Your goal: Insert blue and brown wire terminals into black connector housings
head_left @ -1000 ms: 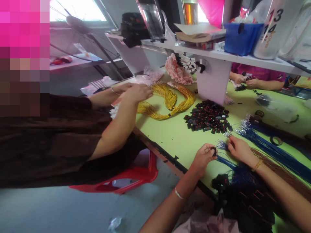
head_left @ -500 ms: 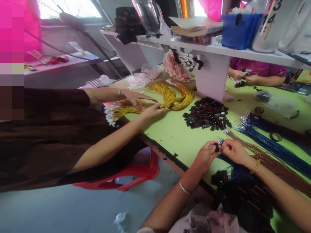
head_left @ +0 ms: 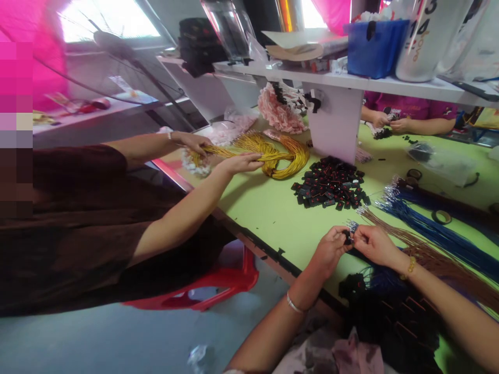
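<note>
My left hand (head_left: 330,248) is closed in a pinch on a small black plastic connector housing (head_left: 347,237). Right up against it, my right hand (head_left: 375,246) has its fingertips pressed together on what looks like a thin wire end, mostly hidden by the fingers. Silver terminal tips of blue wires (head_left: 352,225) show just behind both hands, and their bundle runs under my right hand. A heap of black connector housings (head_left: 331,182) lies beyond my hands. Below my right forearm, many black housings with wires (head_left: 393,322) are piled near my lap.
To the right lie brown wires (head_left: 424,244), blue wires (head_left: 440,226) and a tape roll (head_left: 442,218). At left a co-worker's hands (head_left: 244,162) hold yellow wires (head_left: 288,163). Across the table another person's hands (head_left: 390,123) work. A shelf (head_left: 331,78) stands over the table; a red stool (head_left: 234,280) is below.
The co-worker at left has drawn the yellow wire bundle out leftward, gripping it with both hands. My own hands stay together at the black connector housing, almost unmoved. The view has shifted slightly.
</note>
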`<state>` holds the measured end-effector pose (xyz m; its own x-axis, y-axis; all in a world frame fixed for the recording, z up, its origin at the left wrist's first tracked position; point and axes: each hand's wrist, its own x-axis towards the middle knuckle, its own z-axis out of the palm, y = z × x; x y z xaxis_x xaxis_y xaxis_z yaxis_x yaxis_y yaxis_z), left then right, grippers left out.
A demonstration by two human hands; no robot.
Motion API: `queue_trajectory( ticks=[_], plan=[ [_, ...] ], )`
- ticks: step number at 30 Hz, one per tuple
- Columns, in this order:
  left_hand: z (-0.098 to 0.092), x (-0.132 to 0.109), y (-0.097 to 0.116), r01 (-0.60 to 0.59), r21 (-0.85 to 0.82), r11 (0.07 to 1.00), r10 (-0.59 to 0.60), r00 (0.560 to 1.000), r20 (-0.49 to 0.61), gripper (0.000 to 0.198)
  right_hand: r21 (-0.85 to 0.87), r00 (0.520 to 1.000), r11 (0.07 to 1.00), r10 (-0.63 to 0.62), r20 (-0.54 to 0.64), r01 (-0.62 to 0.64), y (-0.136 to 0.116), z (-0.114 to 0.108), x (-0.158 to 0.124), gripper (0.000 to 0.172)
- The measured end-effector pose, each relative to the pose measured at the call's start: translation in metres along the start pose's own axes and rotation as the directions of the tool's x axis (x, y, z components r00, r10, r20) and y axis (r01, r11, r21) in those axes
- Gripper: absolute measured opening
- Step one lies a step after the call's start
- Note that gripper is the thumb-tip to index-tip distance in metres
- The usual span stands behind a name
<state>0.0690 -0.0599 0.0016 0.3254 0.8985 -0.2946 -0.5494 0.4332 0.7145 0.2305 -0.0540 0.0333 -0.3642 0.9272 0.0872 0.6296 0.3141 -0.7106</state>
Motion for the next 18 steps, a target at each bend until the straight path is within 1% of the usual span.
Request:
queue_trajectory(
  ticks=[3,6,9,11,13,15,18],
  plan=[
    [0.0011,-0.0014,-0.0014,-0.021,0.051,0.999,0.022,0.999,-0.028,0.035,0.005,1.0,1.0,-0.024,-0.003,0.024,0.0006,0.0013,0.0001,0.019],
    [0.0025,-0.0016,-0.0041,-0.029,0.086,0.996,0.037,0.995,-0.092,0.037,-0.054,0.998,0.997,-0.055,-0.037,0.053,0.0018,0.0033,-0.0004,0.019],
    [0.0041,0.0,-0.0063,0.01,0.052,0.999,-0.003,0.992,-0.127,0.038,-0.161,0.987,0.975,-0.159,-0.037,0.151,0.0032,0.0049,-0.0007,0.018],
    [0.005,0.0014,-0.0072,0.031,0.024,0.999,-0.028,0.991,-0.128,0.036,-0.201,0.981,0.962,-0.192,-0.023,0.184,0.0047,0.0049,-0.0002,0.018],
    [0.0053,0.0025,-0.0078,0.032,0.014,0.999,-0.03,0.99,-0.136,0.034,-0.169,0.987,0.974,-0.157,-0.016,0.152,0.0063,0.0036,0.0005,0.019],
    [0.0048,0.003,-0.0079,0.024,0.007,1.0,-0.023,0.989,-0.149,0.034,-0.093,0.994,0.99,-0.108,-0.007,0.107,0.0073,0.0016,0.0013,0.019],
    [0.0039,0.0033,-0.0084,0.019,-0.004,1.0,-0.019,0.988,-0.15,0.035,-0.036,0.997,0.996,-0.079,0.013,0.08,0.0061,0.0005,0.0018,0.017]
  ],
)
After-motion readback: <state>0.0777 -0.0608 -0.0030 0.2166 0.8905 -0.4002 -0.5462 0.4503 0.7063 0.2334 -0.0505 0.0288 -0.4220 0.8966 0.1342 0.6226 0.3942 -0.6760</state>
